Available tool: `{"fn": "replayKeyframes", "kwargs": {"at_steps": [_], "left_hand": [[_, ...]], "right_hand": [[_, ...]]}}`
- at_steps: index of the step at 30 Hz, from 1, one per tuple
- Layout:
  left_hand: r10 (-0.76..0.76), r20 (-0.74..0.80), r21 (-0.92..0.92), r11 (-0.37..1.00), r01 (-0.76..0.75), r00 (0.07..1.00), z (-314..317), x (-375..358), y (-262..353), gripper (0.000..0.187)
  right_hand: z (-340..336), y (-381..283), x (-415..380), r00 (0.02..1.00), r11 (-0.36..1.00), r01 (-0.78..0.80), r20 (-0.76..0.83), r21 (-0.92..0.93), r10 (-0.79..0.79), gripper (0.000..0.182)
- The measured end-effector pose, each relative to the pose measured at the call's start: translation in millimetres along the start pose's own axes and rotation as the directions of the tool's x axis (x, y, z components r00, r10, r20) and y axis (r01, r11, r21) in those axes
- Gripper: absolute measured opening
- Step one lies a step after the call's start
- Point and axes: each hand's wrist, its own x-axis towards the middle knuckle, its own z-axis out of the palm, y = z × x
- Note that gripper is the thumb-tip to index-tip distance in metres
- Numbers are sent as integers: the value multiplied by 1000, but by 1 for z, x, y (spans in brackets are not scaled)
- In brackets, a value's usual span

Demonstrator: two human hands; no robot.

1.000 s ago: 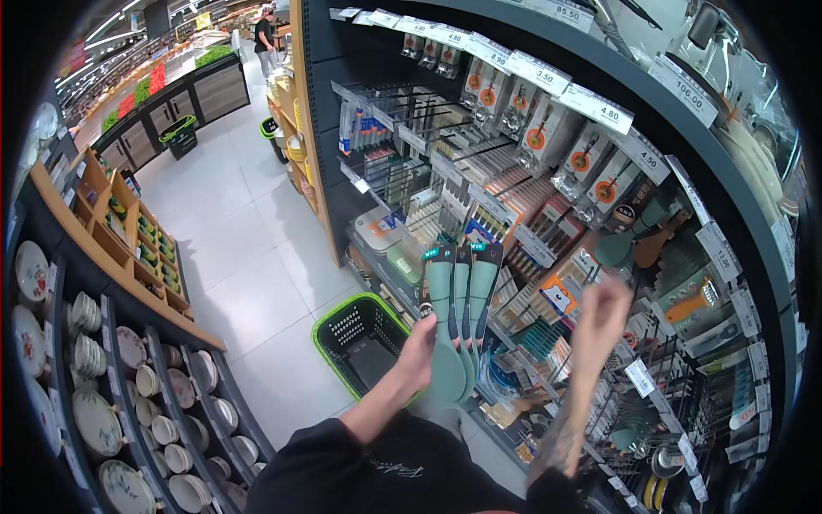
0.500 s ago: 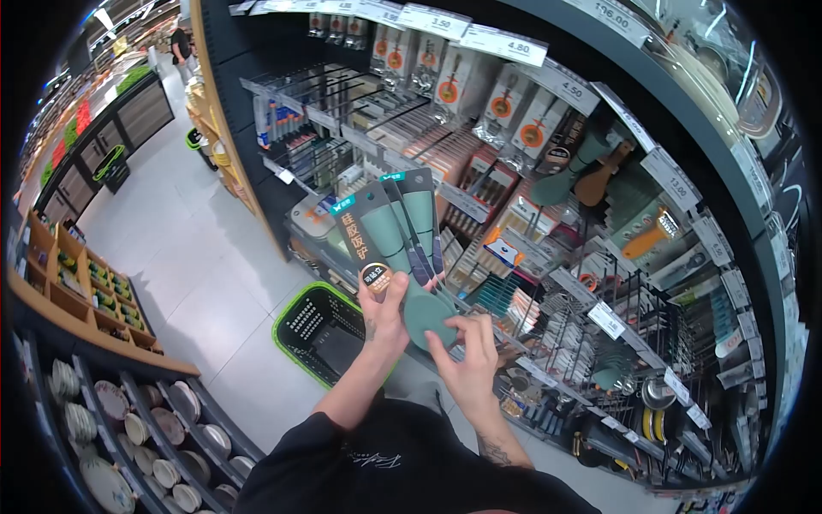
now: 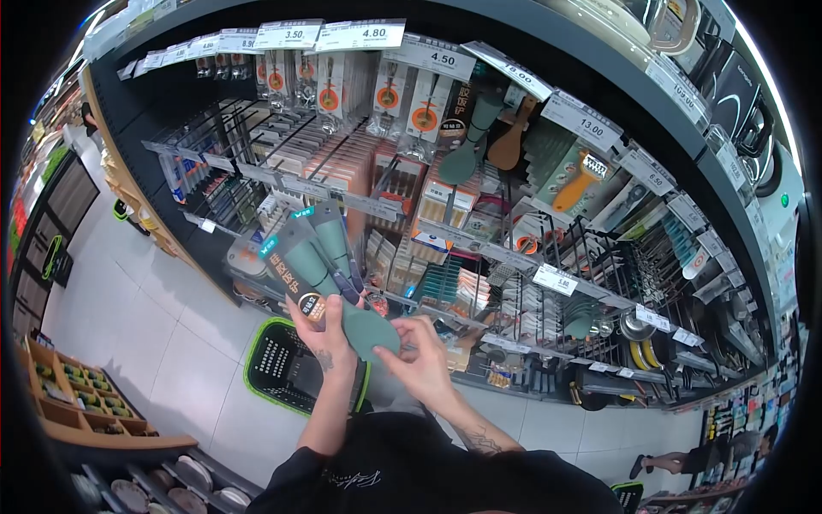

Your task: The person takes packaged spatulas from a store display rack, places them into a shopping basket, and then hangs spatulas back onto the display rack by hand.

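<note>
My left hand (image 3: 325, 336) is wrapped round several green rice paddles (image 3: 306, 264) on dark hang cards, their handles fanned out toward the shelf. The round head of the front paddle (image 3: 370, 332) faces me, and the other heads are hidden behind it. At the right edge of that head, my right hand (image 3: 418, 355) pinches the rim between thumb and fingers. On the shelf beyond hang another green paddle (image 3: 460, 163) and a brown one (image 3: 507, 150).
A black basket with a green rim (image 3: 257, 347) stands on the floor below my left forearm. Racks of hanging utensils (image 3: 548, 248) rise in front. Wooden bins (image 3: 86, 428) and dish racks are at lower left. A person (image 3: 711, 458) appears at lower right.
The view has swung right, so the shelf and basket sit further left. Both hands still hold the paddles; the right fingers have closed more on the front head's edge.
</note>
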Motion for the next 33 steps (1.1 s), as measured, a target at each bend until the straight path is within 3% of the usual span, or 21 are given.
{"fn": "replayKeyframes", "kwargs": {"at_steps": [3,5,6,8,9,10,12,16,18,22,33], "left_hand": [[-14,39,3,1000,14,999,1,2,-1,69],[-67,15,-64,996,68,998,1,1,-1,77],[-22,45,26,999,21,999,-9,5,-10,77],[-94,-90,-36,995,91,992,-29,8,-28,60],[-179,72,-154,970,188,981,-41,17,-30,60],[-171,60,-156,972,178,983,-48,18,-36,60],[-83,45,-157,984,89,996,-25,18,-16,59],[-165,39,-200,965,170,985,-23,17,-13,61],[-234,91,-236,939,250,968,-13,10,4,56],[-242,120,-168,951,261,963,-10,10,1,47],[-319,144,-130,932,337,937,-9,7,3,53]], "right_hand": [[0,7,0,998,994,64,10,-90,-63,31],[-1,8,-2,983,984,-176,55,4,175,25],[-1,4,-2,979,984,-180,94,5,179,25],[-1,-9,3,944,858,-328,115,396,308,23],[0,-7,2,949,854,-314,131,414,285,22],[2,-7,0,948,854,-318,145,412,283,22],[1,-7,-2,966,828,-256,108,498,233,22],[-13,-15,4,976,804,-195,29,562,216,23],[-29,-16,12,985,852,-57,-109,521,133,24],[-54,-21,38,936,887,145,-352,438,21,23],[-85,-33,76,827,912,277,-558,303,-66,22]]}}
